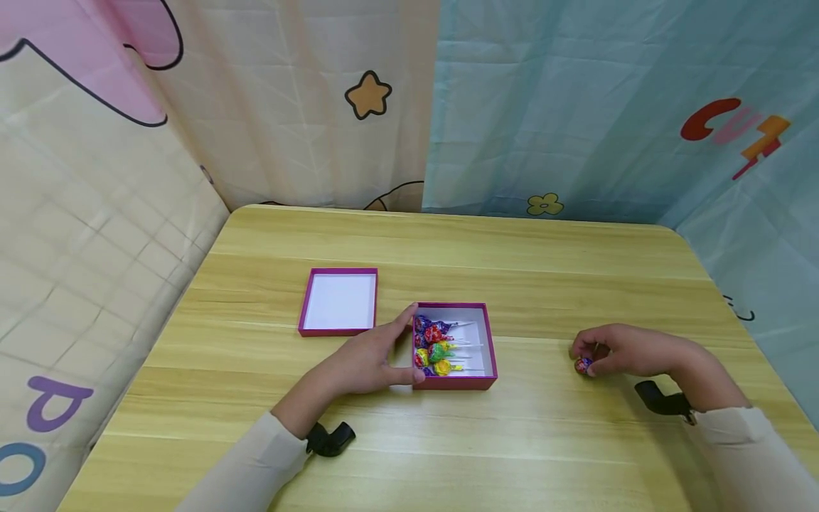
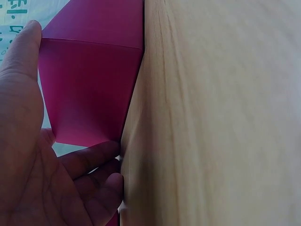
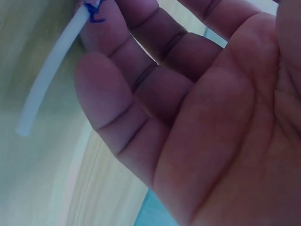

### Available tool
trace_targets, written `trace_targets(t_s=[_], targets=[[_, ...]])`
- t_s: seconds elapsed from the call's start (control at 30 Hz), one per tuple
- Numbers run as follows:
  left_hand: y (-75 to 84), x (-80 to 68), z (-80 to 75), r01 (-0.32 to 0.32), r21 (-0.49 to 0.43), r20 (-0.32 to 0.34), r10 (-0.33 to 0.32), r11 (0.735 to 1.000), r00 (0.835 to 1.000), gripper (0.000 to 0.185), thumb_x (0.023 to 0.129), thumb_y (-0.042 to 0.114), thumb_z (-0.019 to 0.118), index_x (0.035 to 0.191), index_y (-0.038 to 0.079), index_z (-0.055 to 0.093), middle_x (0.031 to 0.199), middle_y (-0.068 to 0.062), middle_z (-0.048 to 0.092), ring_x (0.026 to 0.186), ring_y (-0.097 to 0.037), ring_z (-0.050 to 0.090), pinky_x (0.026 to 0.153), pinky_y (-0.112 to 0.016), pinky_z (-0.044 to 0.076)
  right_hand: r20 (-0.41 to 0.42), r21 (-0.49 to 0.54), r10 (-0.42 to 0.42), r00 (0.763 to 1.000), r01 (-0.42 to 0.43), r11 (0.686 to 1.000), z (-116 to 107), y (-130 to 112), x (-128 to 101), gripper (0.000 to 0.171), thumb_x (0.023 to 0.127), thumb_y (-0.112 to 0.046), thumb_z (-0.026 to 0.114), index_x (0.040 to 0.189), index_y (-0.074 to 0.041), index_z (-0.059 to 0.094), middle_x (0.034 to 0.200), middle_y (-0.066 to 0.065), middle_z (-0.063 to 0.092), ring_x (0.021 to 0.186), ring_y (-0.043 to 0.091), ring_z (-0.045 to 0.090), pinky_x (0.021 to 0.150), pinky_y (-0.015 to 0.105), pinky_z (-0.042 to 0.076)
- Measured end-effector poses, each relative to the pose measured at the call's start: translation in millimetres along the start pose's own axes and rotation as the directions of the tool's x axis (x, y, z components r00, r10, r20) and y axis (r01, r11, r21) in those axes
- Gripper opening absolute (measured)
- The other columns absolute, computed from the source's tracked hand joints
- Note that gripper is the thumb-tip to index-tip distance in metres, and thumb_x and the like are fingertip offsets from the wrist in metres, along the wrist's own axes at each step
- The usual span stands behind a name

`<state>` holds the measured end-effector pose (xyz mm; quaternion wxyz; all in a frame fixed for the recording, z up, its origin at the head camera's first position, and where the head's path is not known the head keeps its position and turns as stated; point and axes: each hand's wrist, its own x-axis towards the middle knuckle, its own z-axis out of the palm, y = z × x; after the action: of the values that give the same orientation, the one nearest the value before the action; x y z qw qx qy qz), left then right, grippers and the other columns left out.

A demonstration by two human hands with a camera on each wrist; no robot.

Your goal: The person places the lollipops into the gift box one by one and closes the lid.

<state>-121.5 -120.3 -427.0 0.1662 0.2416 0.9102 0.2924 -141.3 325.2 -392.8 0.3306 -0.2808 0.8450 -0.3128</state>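
Observation:
A magenta box with a white inside stands on the table. Several wrapped lollipops lie in it, heads to the left and sticks to the right. My left hand grips the box's left side, thumb at the near corner and fingers at the far one. In the left wrist view, the box wall sits between the thumb and fingers. Over at the right, my right hand pinches a lollipop with a dark, colourful wrapper. Its white stick shows in the right wrist view, while its head is out of that view.
The magenta-rimmed box lid lies inside up, behind and left of the box. Both stand on a light wooden table. Printed curtains hang along the table's back and sides. A black wrist device sits below my left hand.

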Motion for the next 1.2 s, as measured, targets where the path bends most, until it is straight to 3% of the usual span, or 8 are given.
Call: trace_targets(t_s=[0.47, 0.73, 1.2], targets=[[0.8, -1.0, -0.4, 0.007, 0.001, 0.003, -0.007, 1.0, 1.0, 0.109, 0.08, 0.07, 0.068, 0.159, 0.037, 0.0, 0.162, 0.003, 0.025, 0.144, -0.019, 0.03, 0.113, -0.042, 0.032, -0.002, -0.029, 0.003, 1.0, -0.003, 1.0, -2.1, -0.4, 1.6, 0.004, 0.096, -0.011, 0.064, 0.098, -0.012, 0.062, 0.091, -0.003, 0.059, 0.08, 0.011, 0.054, 0.066, 0.026, 0.043], [0.4, -1.1, 0.2, 0.013, 0.001, 0.005, -0.013, 1.0, 1.0, 0.109, 0.079, 0.071, 0.067, 0.159, 0.039, 0.0, 0.162, 0.003, 0.024, 0.145, -0.02, 0.029, 0.113, -0.044, 0.032, -0.032, -0.088, 0.036, 0.999, -0.039, 0.995, -11.2, -10.2, 1.2, 0.004, 0.098, -0.017, 0.064, 0.099, -0.016, 0.061, 0.092, -0.003, 0.06, 0.082, 0.015, 0.058, 0.066, 0.028, 0.045], [1.4, -1.4, 0.2, 0.008, 0.002, 0.0, -0.008, 1.0, 1.0, 0.108, 0.08, 0.069, 0.068, 0.159, 0.038, 0.001, 0.161, 0.003, 0.026, 0.144, -0.02, 0.031, 0.113, -0.043, 0.032, -0.064, -0.107, -0.02, 0.998, 0.013, 0.994, -20.8, -41.1, 16.5, 0.004, 0.098, -0.018, 0.065, 0.101, -0.019, 0.062, 0.094, 0.0, 0.063, 0.088, 0.019, 0.059, 0.07, 0.029, 0.05]])
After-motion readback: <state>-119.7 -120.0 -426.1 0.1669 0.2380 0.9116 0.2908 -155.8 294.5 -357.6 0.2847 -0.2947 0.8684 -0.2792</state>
